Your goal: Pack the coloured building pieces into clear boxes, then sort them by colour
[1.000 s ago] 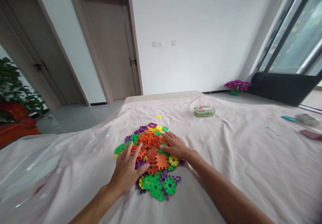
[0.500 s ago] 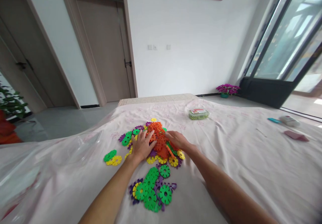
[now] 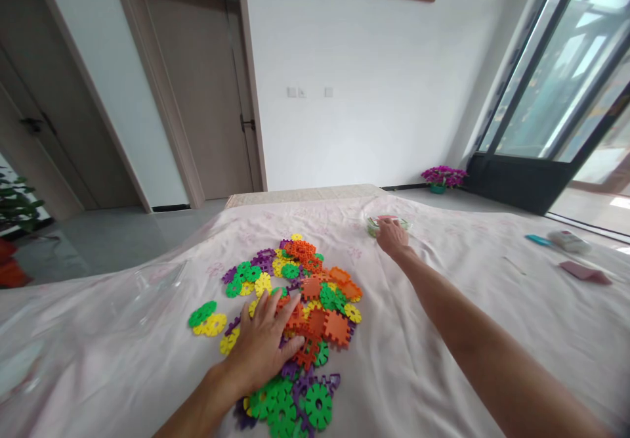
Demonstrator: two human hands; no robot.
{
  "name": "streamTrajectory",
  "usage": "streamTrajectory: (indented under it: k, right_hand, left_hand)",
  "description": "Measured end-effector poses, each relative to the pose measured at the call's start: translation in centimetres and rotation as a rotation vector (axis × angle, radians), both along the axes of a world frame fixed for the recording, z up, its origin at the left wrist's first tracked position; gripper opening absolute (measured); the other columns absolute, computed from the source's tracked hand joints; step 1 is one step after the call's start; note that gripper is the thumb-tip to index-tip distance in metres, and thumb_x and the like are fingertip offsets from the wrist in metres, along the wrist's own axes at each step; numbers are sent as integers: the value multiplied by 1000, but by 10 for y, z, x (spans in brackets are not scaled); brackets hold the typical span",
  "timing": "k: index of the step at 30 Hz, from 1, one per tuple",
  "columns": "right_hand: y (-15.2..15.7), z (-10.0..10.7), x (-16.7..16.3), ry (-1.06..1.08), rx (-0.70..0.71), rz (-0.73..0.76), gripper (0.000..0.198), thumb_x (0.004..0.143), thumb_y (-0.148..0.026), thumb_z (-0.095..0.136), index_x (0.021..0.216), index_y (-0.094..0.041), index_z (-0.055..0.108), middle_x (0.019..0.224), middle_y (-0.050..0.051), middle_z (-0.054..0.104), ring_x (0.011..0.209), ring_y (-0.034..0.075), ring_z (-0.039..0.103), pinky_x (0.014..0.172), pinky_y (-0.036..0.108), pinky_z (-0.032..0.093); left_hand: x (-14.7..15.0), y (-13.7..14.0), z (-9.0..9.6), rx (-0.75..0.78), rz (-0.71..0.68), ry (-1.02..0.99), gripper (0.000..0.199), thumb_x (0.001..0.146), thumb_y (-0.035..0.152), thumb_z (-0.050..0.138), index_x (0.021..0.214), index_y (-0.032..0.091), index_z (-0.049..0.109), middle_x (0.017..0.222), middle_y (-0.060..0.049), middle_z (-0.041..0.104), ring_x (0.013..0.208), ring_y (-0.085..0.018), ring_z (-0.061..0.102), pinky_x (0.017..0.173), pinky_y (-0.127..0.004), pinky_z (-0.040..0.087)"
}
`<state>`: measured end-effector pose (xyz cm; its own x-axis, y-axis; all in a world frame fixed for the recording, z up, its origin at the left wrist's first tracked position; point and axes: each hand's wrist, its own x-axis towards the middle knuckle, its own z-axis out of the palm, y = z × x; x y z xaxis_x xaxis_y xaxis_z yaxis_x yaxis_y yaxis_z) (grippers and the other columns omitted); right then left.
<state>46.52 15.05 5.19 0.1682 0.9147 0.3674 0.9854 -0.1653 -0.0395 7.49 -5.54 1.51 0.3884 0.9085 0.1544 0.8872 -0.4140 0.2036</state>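
Observation:
My left hand (image 3: 268, 336) lies with fingers spread on a pile of plastic linking pieces. Under and beside it are orange square pieces (image 3: 337, 328), green notched discs (image 3: 319, 406), yellow discs (image 3: 263, 284) and purple pieces (image 3: 266, 257). Farther off to the right, my right hand (image 3: 392, 233) is over a clear plastic box (image 3: 373, 226) with green contents and a red-and-white label. Its fingers bend down across the lid and seem to grip it; the fingertips are partly hidden.
A pale flowered cloth (image 3: 418, 333) covers the surface. Clear plastic wrapping (image 3: 147, 293) lies at left. A blue item (image 3: 539, 240), a white packet (image 3: 568, 241) and a pink cloth (image 3: 585, 272) lie at right. Beyond the surface stand magenta flowers (image 3: 443, 175).
My right hand has left the pile and reached out to the plastic box. My left hand has come nearer, and the heaped orange pieces are now spread toward me.

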Motion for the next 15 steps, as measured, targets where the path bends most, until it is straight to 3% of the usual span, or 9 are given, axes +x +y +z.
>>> streamTrajectory:
  k: [4, 8, 12, 15]
  right_hand:
    - [14, 0, -1, -68, -81, -12, 28, 89, -26, 53, 110, -15, 67, 120, 15, 61, 112, 29, 49, 82, 38, 42]
    - [16, 1, -7, -130, -55, 33, 24, 90, -17, 50, 104, -11, 68, 115, 19, 63, 111, 29, 51, 81, 36, 43]
    - [2, 6, -22, -123, -17, 102, 27, 95, -22, 43, 102, -15, 68, 115, 16, 63, 110, 26, 53, 80, 32, 43]
    - [-20, 13, -45, 4, 114, 215, 28, 95, -32, 43, 99, -20, 68, 110, 11, 65, 105, 23, 56, 81, 30, 44]
  left_hand:
    - [-1, -23, 0, 17, -80, -35, 65, 84, 59, 50, 144, 48, 28, 156, -6, 26, 141, -41, 23, 104, -73, 20]
    - [-3, -16, -1, 41, -142, -48, 60, 85, 62, 47, 142, 50, 32, 157, -3, 24, 142, -40, 21, 106, -73, 16]
    - [-8, 11, -6, 97, 36, -38, 58, 87, 61, 44, 142, 46, 36, 155, -6, 31, 142, -40, 21, 106, -74, 9]
    - [-8, 26, -9, 204, 246, -44, 50, 88, 54, 47, 136, 41, 48, 153, -7, 34, 142, -43, 20, 105, -74, 6]
